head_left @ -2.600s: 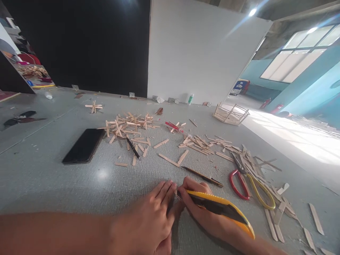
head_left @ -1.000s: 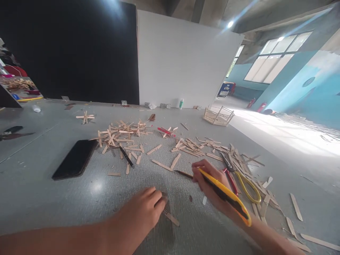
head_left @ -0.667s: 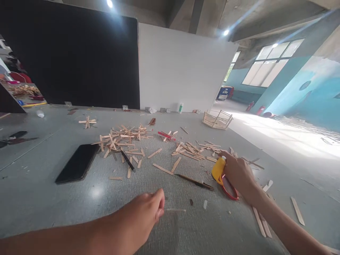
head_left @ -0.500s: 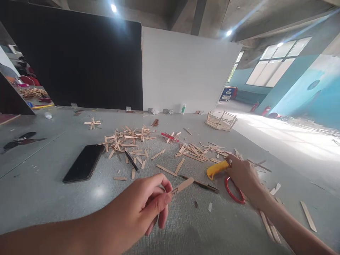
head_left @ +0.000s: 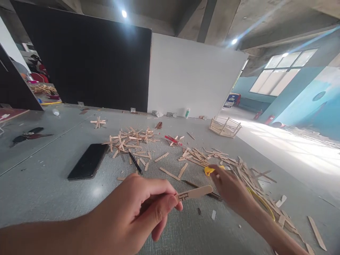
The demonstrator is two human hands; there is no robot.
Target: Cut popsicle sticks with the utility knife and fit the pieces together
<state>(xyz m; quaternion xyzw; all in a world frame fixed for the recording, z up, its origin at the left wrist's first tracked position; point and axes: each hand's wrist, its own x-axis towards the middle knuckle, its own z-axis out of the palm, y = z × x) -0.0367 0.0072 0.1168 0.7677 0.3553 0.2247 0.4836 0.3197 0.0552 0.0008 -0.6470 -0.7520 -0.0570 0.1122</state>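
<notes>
My left hand [head_left: 132, 216] pinches a flat wooden craft stick [head_left: 195, 193] with dark pencil marks near my fingertips, lifted off the grey floor. My right hand [head_left: 231, 189] reaches out to its right, the fingertips resting at a yellow utility knife [head_left: 209, 170] of which only the far end shows. The hand hides whether the fingers grip the knife. A thin dark stick [head_left: 196, 185] lies on the floor between the two hands.
Loose craft sticks lie in piles ahead [head_left: 130, 138] and to the right [head_left: 239, 166]. Yellow-handled scissors [head_left: 261, 202] lie right of my right wrist. There is a black phone [head_left: 89, 165] at left, a black pen [head_left: 135, 162], a stick-built frame [head_left: 225, 126] and a white board [head_left: 191, 81] at the back.
My hands parted from the spot where they were cutting. My left hand lifted the marked stick up. My right hand carried the yellow knife out to the right and lowered it by the scissors.
</notes>
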